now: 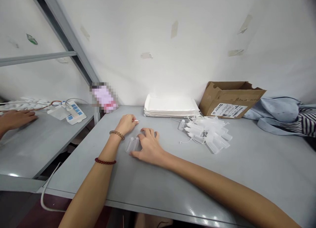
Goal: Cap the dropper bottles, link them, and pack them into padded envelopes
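Two or so small translucent plastic bottles (132,144) lie side by side on the grey table, left of my right hand (150,145). Its thumb and index finger are curled around their right side and near end, while the other fingers are bent on the tabletop. Just beyond the bottles, my left hand (126,123) is closed in a pinch. A tiny white piece (136,120) sticks out of its fingertips, too small to name. Farther right lies a loose pile of similar translucent bottles (208,130) with thin white strings.
A stack of white flat sheets or envelopes (170,104) is against the wall. Right of it stand an open cardboard box (230,98) and blue cloth (276,112). A blurred-out pink item (105,98) leans at back left. Another person's hand (18,119) rests on the neighbouring table.
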`<state>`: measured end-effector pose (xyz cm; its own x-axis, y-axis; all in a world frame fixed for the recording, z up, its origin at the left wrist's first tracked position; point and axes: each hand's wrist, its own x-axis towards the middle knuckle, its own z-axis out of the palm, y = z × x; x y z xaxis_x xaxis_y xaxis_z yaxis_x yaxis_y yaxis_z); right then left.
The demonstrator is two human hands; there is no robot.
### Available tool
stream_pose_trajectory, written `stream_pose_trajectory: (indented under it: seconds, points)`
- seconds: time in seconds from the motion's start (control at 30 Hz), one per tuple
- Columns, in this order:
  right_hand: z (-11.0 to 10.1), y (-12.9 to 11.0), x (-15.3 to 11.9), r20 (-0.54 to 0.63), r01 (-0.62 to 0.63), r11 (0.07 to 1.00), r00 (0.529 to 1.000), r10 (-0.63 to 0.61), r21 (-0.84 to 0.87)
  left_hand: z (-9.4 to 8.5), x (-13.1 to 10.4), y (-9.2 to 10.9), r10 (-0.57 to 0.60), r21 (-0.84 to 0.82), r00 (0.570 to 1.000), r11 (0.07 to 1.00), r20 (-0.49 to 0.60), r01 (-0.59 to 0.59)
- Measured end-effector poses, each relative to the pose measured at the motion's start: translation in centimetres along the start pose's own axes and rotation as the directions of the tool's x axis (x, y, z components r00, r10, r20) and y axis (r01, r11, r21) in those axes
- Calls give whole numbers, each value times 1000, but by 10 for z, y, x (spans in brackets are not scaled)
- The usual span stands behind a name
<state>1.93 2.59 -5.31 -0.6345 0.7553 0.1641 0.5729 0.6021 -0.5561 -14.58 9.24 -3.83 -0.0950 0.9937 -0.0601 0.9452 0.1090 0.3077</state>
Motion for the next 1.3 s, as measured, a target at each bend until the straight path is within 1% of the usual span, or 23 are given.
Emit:
stream_pose_trajectory:
  seconds: [0.1,0.2,0.3,0.37,0.4,0.5,0.53,0.6,0.67,0.73,0.8,1.0,1.2,1.3]
  points:
    - [-12,5,-4,-88,36,999,996,-33,36,0,-3,2,-2,-65,999,998,-38,-1]
    - [-32,16,-13,-172,84,994,982,-72,64,-3,-6,8,-8,-168,996,986,-88,-7]
    - [-57,31,-30,-195,125,990,975,-111,61,-8,-14,20,-2,-330,993,943,-120,-38]
    - [-72,41,-43,-204,131,990,972,-117,59,-9,-23,34,14,-469,994,881,-111,-65]
    - [-79,45,-50,-212,143,988,969,-127,62,-9,-29,43,28,-544,995,836,-98,-77]
    - [-92,56,-69,-238,203,977,954,-183,61,-3,-50,74,99,-749,995,658,-17,-78]
    - [-94,59,-73,-253,222,973,946,-200,59,1,-56,83,130,-803,991,592,12,-68]
    - [-94,64,-81,-283,248,967,932,-225,49,8,-67,100,175,-888,984,456,32,-53]
    - [-91,69,-87,-300,265,964,921,-247,19,15,-74,110,203,-939,978,344,45,-28]
    - [-88,74,-91,-308,282,959,911,-273,-18,19,-78,115,222,-965,972,260,71,11]
    - [-84,77,-93,-311,297,954,903,-296,-44,22,-79,116,235,-977,966,205,106,57]
    - [-80,78,-96,-324,341,939,884,-337,-45,28,-83,118,285,-978,939,129,195,164]
    - [-82,76,-99,-392,364,929,847,-359,-63,28,-86,118,288,-972,928,95,235,216]
    - [-85,73,-100,-413,344,937,845,-340,-66,25,-87,118,299,-971,923,76,241,228]
